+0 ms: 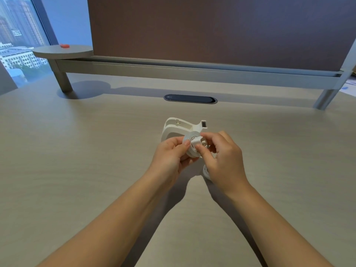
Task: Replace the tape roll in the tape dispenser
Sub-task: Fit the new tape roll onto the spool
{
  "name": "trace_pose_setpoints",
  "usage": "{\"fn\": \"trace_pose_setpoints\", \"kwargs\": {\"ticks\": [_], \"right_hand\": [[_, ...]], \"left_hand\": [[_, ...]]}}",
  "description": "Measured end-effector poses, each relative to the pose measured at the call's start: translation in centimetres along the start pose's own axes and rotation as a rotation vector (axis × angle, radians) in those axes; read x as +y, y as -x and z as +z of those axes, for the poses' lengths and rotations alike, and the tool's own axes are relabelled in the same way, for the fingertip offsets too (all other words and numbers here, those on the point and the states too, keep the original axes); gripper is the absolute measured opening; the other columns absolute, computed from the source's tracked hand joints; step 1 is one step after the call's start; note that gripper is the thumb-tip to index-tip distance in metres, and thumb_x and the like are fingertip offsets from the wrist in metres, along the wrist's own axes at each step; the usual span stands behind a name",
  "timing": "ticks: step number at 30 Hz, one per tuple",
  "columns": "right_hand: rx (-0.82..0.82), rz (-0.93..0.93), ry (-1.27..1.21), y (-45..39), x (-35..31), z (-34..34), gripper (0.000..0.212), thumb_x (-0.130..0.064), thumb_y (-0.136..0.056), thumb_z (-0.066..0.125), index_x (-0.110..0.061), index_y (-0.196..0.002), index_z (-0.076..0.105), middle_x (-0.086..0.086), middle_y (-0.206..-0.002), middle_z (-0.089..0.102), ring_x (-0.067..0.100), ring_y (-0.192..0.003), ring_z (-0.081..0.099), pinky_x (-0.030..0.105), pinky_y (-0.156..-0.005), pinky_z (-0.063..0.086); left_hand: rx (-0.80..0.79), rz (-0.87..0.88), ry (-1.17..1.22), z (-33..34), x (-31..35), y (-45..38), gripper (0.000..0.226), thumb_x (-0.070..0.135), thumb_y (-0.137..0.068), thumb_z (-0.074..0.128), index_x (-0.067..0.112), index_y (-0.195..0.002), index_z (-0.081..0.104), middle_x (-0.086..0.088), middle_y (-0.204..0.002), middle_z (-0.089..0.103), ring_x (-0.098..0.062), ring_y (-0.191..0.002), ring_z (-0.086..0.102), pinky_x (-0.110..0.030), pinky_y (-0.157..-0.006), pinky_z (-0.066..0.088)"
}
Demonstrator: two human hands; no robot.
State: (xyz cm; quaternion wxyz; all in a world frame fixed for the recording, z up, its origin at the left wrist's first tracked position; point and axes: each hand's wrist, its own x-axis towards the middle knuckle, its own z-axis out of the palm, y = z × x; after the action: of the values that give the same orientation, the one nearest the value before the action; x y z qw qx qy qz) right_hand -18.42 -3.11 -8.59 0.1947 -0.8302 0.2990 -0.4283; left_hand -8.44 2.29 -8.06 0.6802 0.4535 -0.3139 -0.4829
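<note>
Our left hand (169,151) grips the white round tape roll (189,146) by its rim, just above the desk (77,151), in front of the white plastic dispenser (179,127). Our right hand (221,153) pinches the small white hub (197,141) at the roll's core; we should seat it squarely, without forcing.

White plastic tape dispenser (181,128), empty, lying on the desk; white tape roll (189,144) with white hub piece (partly hidden) held just in front.
</note>
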Motion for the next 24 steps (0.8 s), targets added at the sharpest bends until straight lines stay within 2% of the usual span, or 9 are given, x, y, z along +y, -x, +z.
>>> {"fn": "trace_pose_setpoints", "kwargs": {"ticks": [3,6,10,12,14,16,18,20,24], "right_hand": [[-0.015,-0.023,0.035,0.0,-0.1,-0.1,0.032,-0.023,-0.077,0.052,-0.003,-0.101,0.061,0.018,-0.091,0.064,0.015,-0.077,0.048,0.008,-0.061,0.031],[-0.036,-0.053,0.063,-0.1,-0.1,-0.1,0.029,-0.020,-0.078,0.051,-0.003,-0.098,0.062,0.019,-0.089,0.063,0.015,-0.074,0.047,0.009,-0.061,0.029],[-0.009,-0.100,0.094,-0.1,-0.1,-0.2,0.024,-0.016,-0.077,0.055,-0.003,-0.095,0.064,0.019,-0.082,0.064,0.013,-0.069,0.045,-0.001,-0.056,0.034],[0.007,-0.104,0.082,-0.2,0.0,-0.4,0.028,-0.020,-0.076,0.057,-0.004,-0.097,0.065,0.017,-0.079,0.062,0.011,-0.070,0.045,-0.008,-0.066,0.030],[0.001,-0.097,0.034,-0.5,0.1,-0.6,0.037,-0.031,-0.074,0.057,-0.007,-0.100,0.065,0.005,-0.080,0.053,0.009,-0.076,0.043,-0.006,-0.072,0.029],[-0.021,-0.014,-0.078,-0.7,-0.3,-0.9,0.040,-0.036,-0.072,0.060,-0.012,-0.105,0.064,-0.010,-0.086,0.041,0.011,-0.087,0.041,-0.005,-0.076,0.030],[-0.050,0.109,-0.187,-0.9,-0.3,-1.3,0.040,-0.030,-0.076,0.062,-0.017,-0.113,0.058,-0.009,-0.094,0.039,0.011,-0.093,0.041,-0.003,-0.077,0.033],[-0.118,0.263,-0.346,-1.2,0.0,-1.7,0.038,-0.025,-0.079,0.060,-0.020,-0.116,0.052,-0.005,-0.097,0.047,0.008,-0.089,0.048,0.006,-0.073,0.042],[-0.262,0.366,-0.607,-1.3,0.7,-2.0,0.008,-0.016,-0.078,0.059,-0.023,-0.080,0.063,-0.006,-0.074,0.065,-0.003,-0.062,0.060,0.006,-0.054,0.045]], "left_hand": [[0.011,0.016,-0.021,0.0,0.0,0.1,0.027,0.007,-0.088,0.040,0.011,-0.072,0.062,0.004,-0.056,0.071,-0.008,-0.062,0.067,-0.016,-0.062,0.056],[0.024,0.031,-0.055,0.2,-0.1,0.2,0.024,0.006,-0.088,0.041,0.009,-0.076,0.061,-0.002,-0.067,0.069,-0.010,-0.065,0.067,-0.017,-0.063,0.056],[0.020,0.044,-0.144,0.1,0.2,0.1,0.017,0.008,-0.087,0.043,0.007,-0.081,0.059,-0.009,-0.078,0.063,-0.014,-0.071,0.063,-0.020,-0.068,0.056],[-0.011,0.017,-0.134,-0.1,0.5,0.0,0.017,0.009,-0.087,0.042,0.006,-0.082,0.058,-0.010,-0.077,0.062,-0.011,-0.065,0.063,-0.019,-0.065,0.055],[-0.047,-0.010,-0.127,-0.4,0.8,0.1,0.019,0.011,-0.088,0.040,0.007,-0.084,0.058,-0.008,-0.077,0.061,-0.008,-0.061,0.063,-0.017,-0.061,0.054],[-0.064,-0.019,-0.142,-0.7,1.1,0.1,0.021,0.013,-0.088,0.040,0.009,-0.089,0.060,-0.006,-0.083,0.062,-0.009,-0.068,0.063,-0.017,-0.063,0.054],[-0.077,-0.008,-0.159,-0.9,1.5,0.0,0.021,0.013,-0.088,0.040,0.013,-0.091,0.061,-0.004,-0.088,0.062,-0.011,-0.078,0.062,-0.018,-0.067,0.055],[-0.094,-0.002,-0.179,-0.9,1.9,0.1,0.022,0.012,-0.088,0.041,0.015,-0.092,0.062,-0.002,-0.091,0.063,-0.011,-0.082,0.062,-0.018,-0.069,0.055],[-0.118,-0.018,-0.221,-0.8,2.0,0.4,0.021,0.011,-0.087,0.043,0.014,-0.089,0.064,-0.001,-0.087,0.065,-0.008,-0.075,0.065,-0.018,-0.068,0.057]]}}
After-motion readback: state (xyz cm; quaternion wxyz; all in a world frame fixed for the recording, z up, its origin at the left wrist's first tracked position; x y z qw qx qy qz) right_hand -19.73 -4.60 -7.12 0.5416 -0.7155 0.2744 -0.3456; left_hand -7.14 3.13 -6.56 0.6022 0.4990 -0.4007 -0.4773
